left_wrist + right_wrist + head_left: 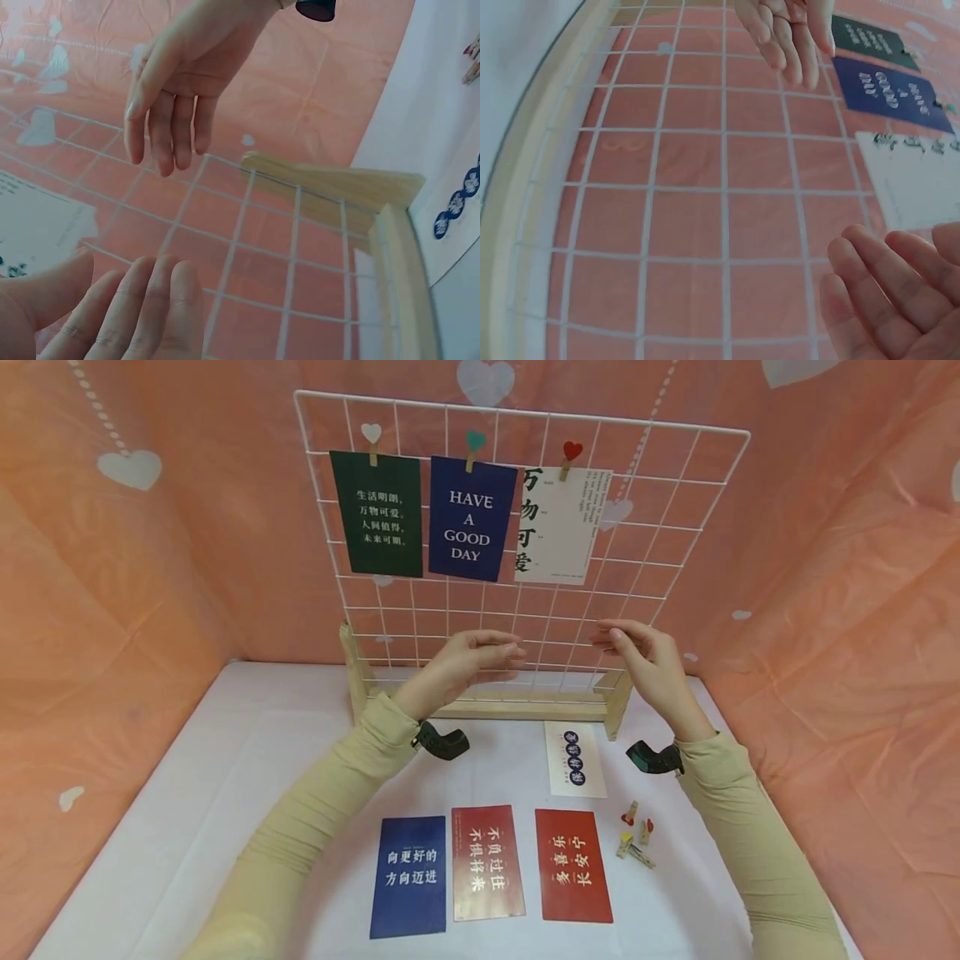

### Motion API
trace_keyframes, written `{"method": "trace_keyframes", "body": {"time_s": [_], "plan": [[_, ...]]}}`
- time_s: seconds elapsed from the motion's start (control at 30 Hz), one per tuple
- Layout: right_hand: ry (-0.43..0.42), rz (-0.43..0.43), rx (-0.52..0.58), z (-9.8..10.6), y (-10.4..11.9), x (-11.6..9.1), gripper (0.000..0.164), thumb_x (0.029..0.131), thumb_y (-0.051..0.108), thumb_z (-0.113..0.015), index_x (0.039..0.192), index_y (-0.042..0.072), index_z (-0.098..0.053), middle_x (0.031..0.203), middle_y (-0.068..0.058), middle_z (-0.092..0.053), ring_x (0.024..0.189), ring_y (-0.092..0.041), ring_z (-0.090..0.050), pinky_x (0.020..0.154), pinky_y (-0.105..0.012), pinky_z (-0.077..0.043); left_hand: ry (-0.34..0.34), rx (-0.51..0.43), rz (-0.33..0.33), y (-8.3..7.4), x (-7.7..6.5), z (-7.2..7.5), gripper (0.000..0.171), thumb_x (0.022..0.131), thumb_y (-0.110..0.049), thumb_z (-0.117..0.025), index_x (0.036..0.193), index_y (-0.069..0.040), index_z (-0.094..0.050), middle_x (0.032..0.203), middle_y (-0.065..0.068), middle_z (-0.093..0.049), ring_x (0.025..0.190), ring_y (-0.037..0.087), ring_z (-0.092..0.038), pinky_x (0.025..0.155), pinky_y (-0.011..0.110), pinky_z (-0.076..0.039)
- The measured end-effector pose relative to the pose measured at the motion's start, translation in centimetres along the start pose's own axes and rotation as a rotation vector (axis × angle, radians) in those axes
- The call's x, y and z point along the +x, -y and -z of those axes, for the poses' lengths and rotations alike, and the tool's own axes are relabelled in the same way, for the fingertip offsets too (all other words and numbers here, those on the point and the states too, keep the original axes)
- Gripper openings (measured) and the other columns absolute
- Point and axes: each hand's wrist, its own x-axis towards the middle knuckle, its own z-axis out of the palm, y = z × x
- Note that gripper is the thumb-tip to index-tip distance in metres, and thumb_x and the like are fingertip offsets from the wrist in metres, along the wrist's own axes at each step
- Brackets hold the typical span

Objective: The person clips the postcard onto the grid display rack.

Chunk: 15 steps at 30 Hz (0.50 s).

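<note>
My left hand [480, 658] and right hand [647, 658] are raised in front of a white wire grid [487, 608], palms facing each other with a gap between. Neither holds anything; the fingers are fairly straight. The left wrist view shows the right hand [187, 82] across from the left fingers [142, 307]. Above the hands, a green card [378, 518], a blue HAVE A GOOD DAY card [471, 518] and a white card [562, 531] hang in a row. Heart-topped clothespins in white [372, 439], teal [474, 447] and red [570, 456] clip them to the grid.
Wooden feet [618, 702] support the grid. On the white table lie a white card with dark circles [575, 760], a blue card [409, 877], a pinkish-red card [487, 864] and a red card [573, 867]. Several small clothespins [637, 839] lie at the right.
</note>
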Motion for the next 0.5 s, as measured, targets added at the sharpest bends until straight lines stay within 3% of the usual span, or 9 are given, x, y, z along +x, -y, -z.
{"method": "trace_keyframes", "body": {"time_s": [0.17,0.3,0.5], "plan": [[-0.001,-0.025,0.049,0.4,-2.1,-1.4,0.031,0.102,0.011,-0.045,0.124,-0.007,-0.058,0.110,-0.029,-0.063,0.097,-0.015,-0.066,0.087,-0.029,-0.053,-0.030,-0.085,0.102,2.0,0.1,0.3,0.038,0.096,-0.008,-0.058,0.131,0.005,-0.053,0.122,0.022,-0.061,0.113,0.034,-0.058,0.089,0.037,-0.053],[0.005,-0.070,0.004,0.7,-2.9,-2.9,0.031,0.102,0.010,-0.045,0.124,-0.008,-0.057,0.111,-0.029,-0.062,0.095,-0.008,-0.065,0.084,-0.022,-0.052,-0.007,-0.106,0.148,3.7,-0.2,0.6,0.036,0.097,-0.009,-0.056,0.130,0.006,-0.053,0.123,0.023,-0.059,0.119,0.039,-0.052,0.091,0.039,-0.051],[0.049,-0.158,-0.061,0.7,-2.6,-5.2,0.029,0.101,0.001,-0.043,0.123,-0.014,-0.054,0.111,-0.032,-0.061,0.096,-0.022,-0.064,0.082,-0.018,-0.052,0.000,-0.136,0.235,6.3,-0.2,1.0,0.039,0.098,-0.007,-0.055,0.134,0.007,-0.049,0.128,0.024,-0.055,0.119,0.038,-0.052,0.097,0.043,-0.047]]}}
